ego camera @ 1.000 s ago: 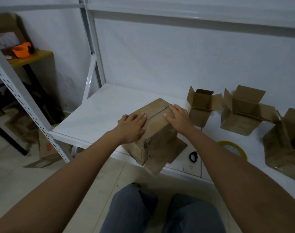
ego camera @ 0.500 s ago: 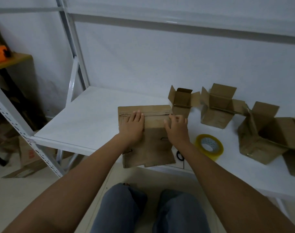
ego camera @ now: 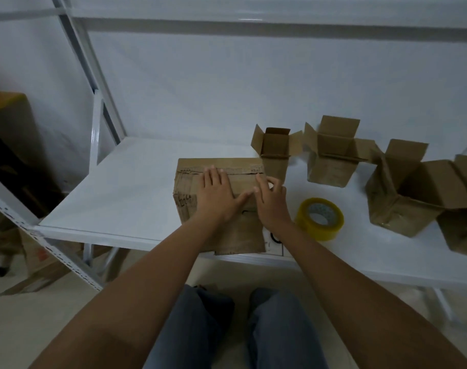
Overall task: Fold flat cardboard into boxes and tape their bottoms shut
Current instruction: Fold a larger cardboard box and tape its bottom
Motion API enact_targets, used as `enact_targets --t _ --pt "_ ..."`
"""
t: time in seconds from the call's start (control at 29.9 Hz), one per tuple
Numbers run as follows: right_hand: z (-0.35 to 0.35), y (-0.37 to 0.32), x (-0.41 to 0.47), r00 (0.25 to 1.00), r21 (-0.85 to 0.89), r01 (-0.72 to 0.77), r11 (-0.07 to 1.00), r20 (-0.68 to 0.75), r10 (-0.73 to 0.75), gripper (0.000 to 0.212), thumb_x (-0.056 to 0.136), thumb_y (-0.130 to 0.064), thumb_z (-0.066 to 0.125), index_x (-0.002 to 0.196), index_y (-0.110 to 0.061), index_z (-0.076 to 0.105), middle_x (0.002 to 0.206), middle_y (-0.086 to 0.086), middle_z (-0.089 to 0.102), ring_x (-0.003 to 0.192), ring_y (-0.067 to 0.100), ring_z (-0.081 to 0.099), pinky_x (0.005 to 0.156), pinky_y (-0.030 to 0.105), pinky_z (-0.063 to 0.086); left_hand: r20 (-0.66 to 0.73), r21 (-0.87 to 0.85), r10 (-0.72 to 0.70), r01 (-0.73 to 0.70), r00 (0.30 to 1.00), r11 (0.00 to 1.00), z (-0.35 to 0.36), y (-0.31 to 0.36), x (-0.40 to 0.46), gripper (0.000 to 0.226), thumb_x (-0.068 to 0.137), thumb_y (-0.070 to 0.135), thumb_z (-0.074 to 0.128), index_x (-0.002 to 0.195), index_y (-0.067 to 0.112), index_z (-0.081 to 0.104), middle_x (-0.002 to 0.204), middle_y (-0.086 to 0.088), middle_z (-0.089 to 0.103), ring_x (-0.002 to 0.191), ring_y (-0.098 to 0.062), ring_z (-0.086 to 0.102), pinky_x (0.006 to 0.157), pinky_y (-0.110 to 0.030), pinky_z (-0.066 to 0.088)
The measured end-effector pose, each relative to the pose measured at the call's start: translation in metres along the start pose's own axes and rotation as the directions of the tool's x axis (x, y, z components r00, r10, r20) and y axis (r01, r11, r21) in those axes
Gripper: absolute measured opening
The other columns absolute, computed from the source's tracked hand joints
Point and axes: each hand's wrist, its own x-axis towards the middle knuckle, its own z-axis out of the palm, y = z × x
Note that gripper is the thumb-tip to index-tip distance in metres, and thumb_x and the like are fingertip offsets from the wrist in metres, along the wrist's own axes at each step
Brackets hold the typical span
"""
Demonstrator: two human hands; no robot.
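A brown cardboard box (ego camera: 189, 182) lies on the white shelf (ego camera: 125, 198), its folded flaps facing up and a loose flap hanging over the front edge. My left hand (ego camera: 217, 194) presses flat on top of it, fingers together. My right hand (ego camera: 271, 201) rests on the box's right part, its fingers curled at the right edge. A yellow roll of tape (ego camera: 320, 218) sits on the shelf just right of my right hand.
Three open folded boxes stand at the back right: a small box (ego camera: 275, 155), a middle box (ego camera: 330, 161) and a larger box (ego camera: 402, 193). Part of another box (ego camera: 463, 233) shows at the far right. Shelf uprights (ego camera: 94, 83) rise on the left. Cardboard lies on the floor (ego camera: 35, 262).
The box was tilted on a corner and now lies flat and square on the shelf. Both hands stayed on it; the right hand's fingers curled at the right edge.
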Motion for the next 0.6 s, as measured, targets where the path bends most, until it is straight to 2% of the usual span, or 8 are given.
enact_targets --t 0.1,0.17,0.2,0.27,0.37,0.47,0.54,0.6 --pt "-0.004 0.011 -0.004 1.000 0.224 -0.007 0.975 -0.013 0.010 0.040 0.102 -0.020 0.035 0.141 -0.010 0.041 0.141 0.014 0.032 0.127 0.025 0.035 0.109 0.035 0.030 -0.044 -0.023 -0.006 0.005 0.999 1.000 0.005 0.007 0.000 0.092 0.089 0.071 0.007 0.151 0.003 0.005 0.159 -0.016 0.002 0.148 -0.027 -0.005 0.120 -0.042 -0.001" --pt "-0.008 0.030 -0.013 0.985 0.362 -0.113 0.925 -0.084 0.153 0.040 0.102 -0.017 0.036 0.140 -0.006 0.040 0.146 0.015 0.028 0.134 0.025 0.030 0.113 0.035 0.026 -0.064 -0.051 0.034 -0.038 0.997 0.998 0.009 0.003 -0.001 0.086 0.091 0.068 0.009 0.152 0.008 0.007 0.160 -0.009 0.004 0.148 -0.022 -0.003 0.120 -0.040 -0.001" --pt "-0.009 0.044 -0.019 0.963 0.354 -0.205 0.913 -0.097 0.253 0.040 0.101 -0.017 0.038 0.140 -0.007 0.039 0.149 0.014 0.026 0.137 0.026 0.026 0.113 0.036 0.023 -0.070 -0.052 0.048 -0.052 0.996 0.997 0.010 0.001 -0.001 0.084 0.091 0.068 0.010 0.152 0.011 0.008 0.161 -0.006 0.005 0.148 -0.020 -0.002 0.120 -0.039 0.000" --pt "-0.009 0.074 -0.029 0.928 0.118 -0.348 0.930 -0.097 0.359 0.044 0.100 -0.020 0.042 0.142 -0.007 0.037 0.153 0.015 0.022 0.140 0.031 0.021 0.113 0.039 0.018 -0.080 -0.046 0.056 -0.060 0.995 0.997 0.011 0.001 0.000 0.081 0.091 0.068 0.012 0.153 0.014 0.009 0.161 -0.004 0.007 0.148 -0.019 0.001 0.120 -0.039 0.001" --pt "-0.009 0.106 -0.041 0.952 -0.288 -0.303 0.908 -0.046 0.303 0.050 0.098 -0.025 0.047 0.143 -0.007 0.033 0.153 0.016 0.023 0.139 0.035 0.022 0.113 0.042 0.019 -0.077 -0.041 0.050 -0.054 0.996 0.998 0.010 0.001 0.003 0.081 0.091 0.068 0.013 0.153 0.016 0.011 0.160 -0.003 0.009 0.148 -0.019 0.003 0.120 -0.039 0.003" --pt "-0.017 0.122 -0.042 0.935 -0.380 -0.311 0.871 0.041 0.351 0.061 0.097 -0.029 0.049 0.149 -0.014 0.021 0.151 0.016 0.028 0.138 0.034 0.025 0.113 0.042 0.019 -0.089 -0.039 0.053 -0.057 0.995 0.998 0.013 -0.002 0.006 0.080 0.091 0.067 0.012 0.153 0.016 0.013 0.160 -0.002 0.012 0.148 -0.019 0.006 0.120 -0.039 0.005" --pt "-0.022 0.128 -0.042 0.931 -0.403 -0.290 0.868 0.090 0.353 0.064 0.095 -0.017 0.049 0.150 -0.019 0.018 0.145 0.017 0.039 0.133 0.033 0.034 0.110 0.040 0.024 -0.103 -0.047 0.053 -0.058 0.993 0.997 0.014 -0.002 0.007 0.076 0.093 0.064 0.010 0.152 0.017 0.017 0.159 -0.002 0.016 0.147 -0.018 0.009 0.119 -0.039 0.007" --pt "-0.023 0.132 -0.043 0.954 -0.430 -0.241 0.870 0.059 0.293 0.066 0.091 -0.005 0.049 0.150 -0.019 0.022 0.137 0.017 0.048 0.127 0.031 0.043 0.108 0.038 0.028 -0.108 -0.066 0.038 -0.045 0.993 0.997 0.015 -0.001 0.010 0.071 0.096 0.059 0.009 0.152 0.017 0.019 0.159 -0.002 0.018 0.147 -0.018 0.012 0.119 -0.038 0.008"
